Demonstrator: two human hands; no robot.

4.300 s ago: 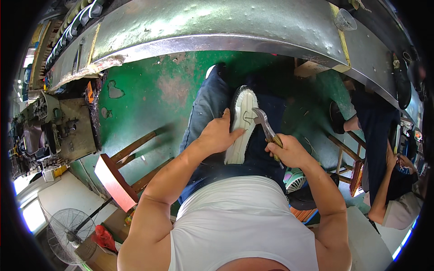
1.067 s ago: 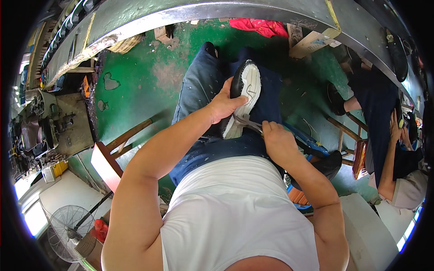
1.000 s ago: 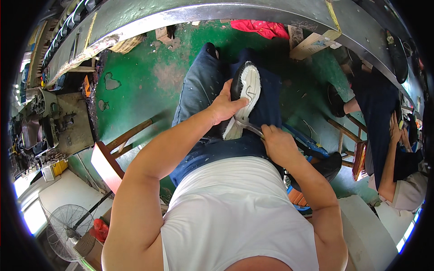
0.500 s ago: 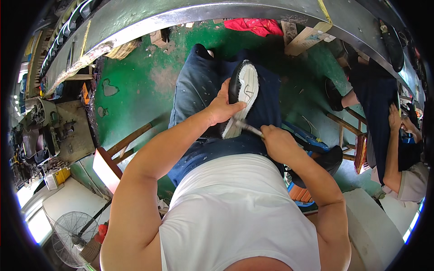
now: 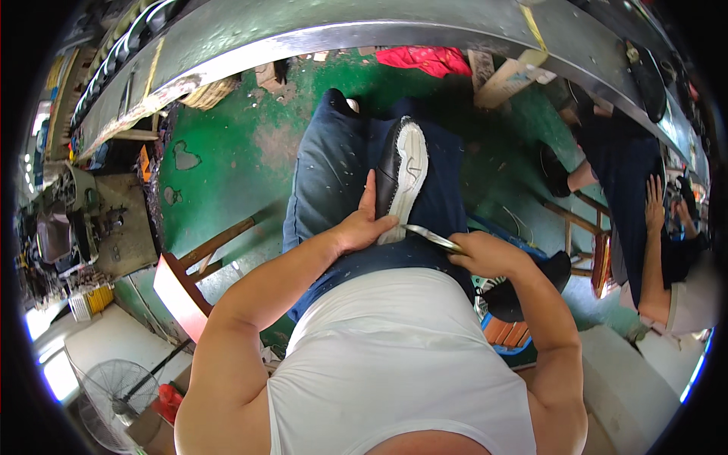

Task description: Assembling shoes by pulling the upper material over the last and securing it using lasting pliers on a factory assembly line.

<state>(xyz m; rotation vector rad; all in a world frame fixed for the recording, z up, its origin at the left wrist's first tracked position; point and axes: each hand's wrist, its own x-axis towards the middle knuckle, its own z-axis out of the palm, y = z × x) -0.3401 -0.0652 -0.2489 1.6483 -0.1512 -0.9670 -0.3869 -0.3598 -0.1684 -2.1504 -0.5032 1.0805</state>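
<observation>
Left hand (image 5: 358, 230) grasping heel end of dark shoe (image 5: 387, 176), thumb at edge of white underside (image 5: 412, 163), forefinger stretched along upper; right hand (image 5: 491, 254) clenched around metal pincers (image 5: 434, 239), tip close by heel end, whether touching cannot tell; shoe underside up on navy trousers (image 5: 322, 163), toe toward knees; beyond, green floor (image 5: 227, 144); metal-edged workbench (image 5: 341, 34) across far side; wire-guarded fan (image 5: 114, 394) lower left.
</observation>
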